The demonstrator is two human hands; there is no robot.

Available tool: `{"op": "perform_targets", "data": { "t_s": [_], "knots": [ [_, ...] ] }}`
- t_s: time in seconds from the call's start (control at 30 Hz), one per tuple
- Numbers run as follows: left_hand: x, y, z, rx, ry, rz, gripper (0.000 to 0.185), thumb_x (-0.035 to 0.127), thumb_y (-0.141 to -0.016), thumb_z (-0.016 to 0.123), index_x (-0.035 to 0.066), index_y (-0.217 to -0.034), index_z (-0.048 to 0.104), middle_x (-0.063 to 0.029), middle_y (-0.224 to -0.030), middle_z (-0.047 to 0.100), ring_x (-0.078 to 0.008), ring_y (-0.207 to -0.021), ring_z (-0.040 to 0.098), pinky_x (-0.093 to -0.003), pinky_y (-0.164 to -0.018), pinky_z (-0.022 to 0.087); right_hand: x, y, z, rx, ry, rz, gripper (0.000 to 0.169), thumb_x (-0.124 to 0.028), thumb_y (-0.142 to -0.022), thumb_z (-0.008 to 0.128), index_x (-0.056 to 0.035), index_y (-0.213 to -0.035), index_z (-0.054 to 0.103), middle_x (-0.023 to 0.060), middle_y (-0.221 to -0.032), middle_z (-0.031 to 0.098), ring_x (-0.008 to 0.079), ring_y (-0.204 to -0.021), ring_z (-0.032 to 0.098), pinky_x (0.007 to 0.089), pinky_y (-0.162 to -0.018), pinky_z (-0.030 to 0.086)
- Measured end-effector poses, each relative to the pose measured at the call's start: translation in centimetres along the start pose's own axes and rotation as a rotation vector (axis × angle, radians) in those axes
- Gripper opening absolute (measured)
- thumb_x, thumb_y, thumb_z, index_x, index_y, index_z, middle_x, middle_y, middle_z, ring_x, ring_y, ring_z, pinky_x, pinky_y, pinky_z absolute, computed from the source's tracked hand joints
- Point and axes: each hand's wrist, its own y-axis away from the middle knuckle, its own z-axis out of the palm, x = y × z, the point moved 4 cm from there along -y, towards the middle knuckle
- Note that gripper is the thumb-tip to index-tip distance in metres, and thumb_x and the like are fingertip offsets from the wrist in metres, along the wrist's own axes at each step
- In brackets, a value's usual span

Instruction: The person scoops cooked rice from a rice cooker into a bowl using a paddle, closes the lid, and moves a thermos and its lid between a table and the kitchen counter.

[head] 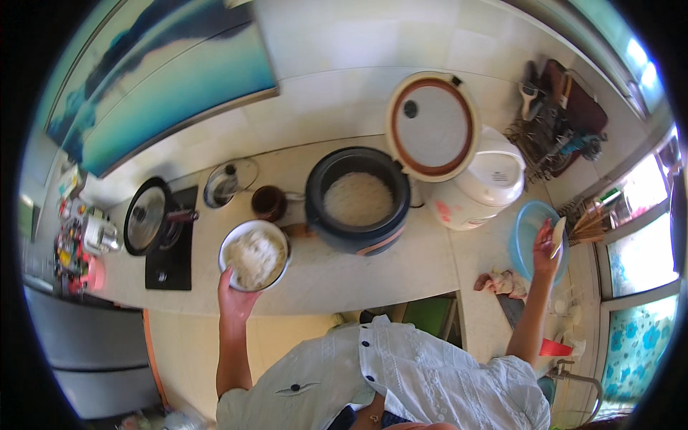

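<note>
My left hand [239,295] grips the rim of a white bowl [255,256] heaped with cooked rice, over the counter's front edge. At the right, my right hand [545,250] holds a pale, flat utensil [559,236], perhaps a rice paddle, above a light blue plastic basin [522,242]. Between my hands stands a dark rice cooker [355,236] with its lid [433,126] raised. White rice [358,199] lies in its pot. A brown cup [269,202] is just behind the bowl.
A second, white rice cooker [473,188] stands right of the dark one. Leftwards are a glass-lidded pan [146,215] by a black hob [177,263] and a container with a glass lid [221,185]. A crumpled cloth [505,283] lies before the basin. Utensils hang on the right wall.
</note>
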Motion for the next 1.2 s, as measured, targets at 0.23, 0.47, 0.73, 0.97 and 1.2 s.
{"op": "perform_targets", "data": {
  "t_s": [0.23, 0.47, 0.73, 0.97, 1.2],
  "knots": [
    [2.8, -0.4, -1.9, 0.049, -0.04, 0.012, 0.053, 0.03, -0.081, 0.052, 0.009, -0.127, 0.036, -0.0082, -0.126, 0.044, -0.0245, -0.116, 0.042, -0.0435, -0.094, 0.037, 17.0, 8.6, 7.4, -0.138, -0.038, 0.681, 0.028, -0.006, -0.085, 0.05, -0.0002, -0.112, 0.044, 0.0098, -0.087, 0.052, 0.0173, -0.074, 0.054, 0.0262, -0.057, 0.05],
    [3.8, -5.3, 1.0, -0.113, -0.152, 0.008, 0.052, 0.031, -0.082, 0.054, 0.01, -0.126, 0.038, -0.0065, -0.12, 0.049, -0.02, -0.11, 0.047, -0.0368, -0.09, 0.041, 24.2, 10.5, 20.4, -0.529, 1.178, 0.753, 0.018, -0.013, -0.075, 0.056, -0.003, -0.089, 0.05, 0.006, -0.068, 0.053, 0.0124, -0.051, 0.049, 0.0214, -0.044, 0.038],
    [2.9, -11.5, 7.5, -0.12, -0.388, 0.088, 0.056, 0.045, -0.078, 0.057, 0.016, -0.123, 0.04, -0.0017, -0.111, 0.051, -0.0132, -0.102, 0.05, -0.0336, -0.083, 0.04, 27.8, 8.1, 29.7, -0.873, 1.205, 0.509, 0.028, -0.011, -0.086, 0.045, -0.0027, -0.112, 0.044, 0.0059, -0.084, 0.058, 0.0116, -0.065, 0.056, 0.0242, -0.058, 0.047],
    [1.1, -16.5, 12.3, -0.135, -0.32, 0.16, 0.055, 0.043, -0.076, 0.061, 0.013, -0.119, 0.045, -0.0024, -0.109, 0.053, -0.0139, -0.097, 0.053, -0.0306, -0.079, 0.044, 30.9, 6.8, 34.0, -1.259, 1.998, -0.513, 0.017, -0.009, -0.084, 0.043, -0.0044, -0.1, 0.041, 0.0185, -0.076, 0.058, 0.0376, -0.067, 0.055, 0.045, -0.059, 0.043],
    [-0.3, -19.0, 15.6, -0.193, -0.214, 0.192, 0.06, 0.031, -0.074, 0.068, 0.003, -0.122, 0.044, -0.0088, -0.107, 0.056, -0.0166, -0.095, 0.056, -0.03, -0.08, 0.046, 33.3, 4.2, 35.8, -1.49, 2.128, -1.233, 0.015, -0.01, -0.073, 0.052, -0.0067, -0.088, 0.052, 0.0073, -0.074, 0.059, 0.0232, -0.071, 0.06, 0.0348, -0.059, 0.045]
  ]
}}
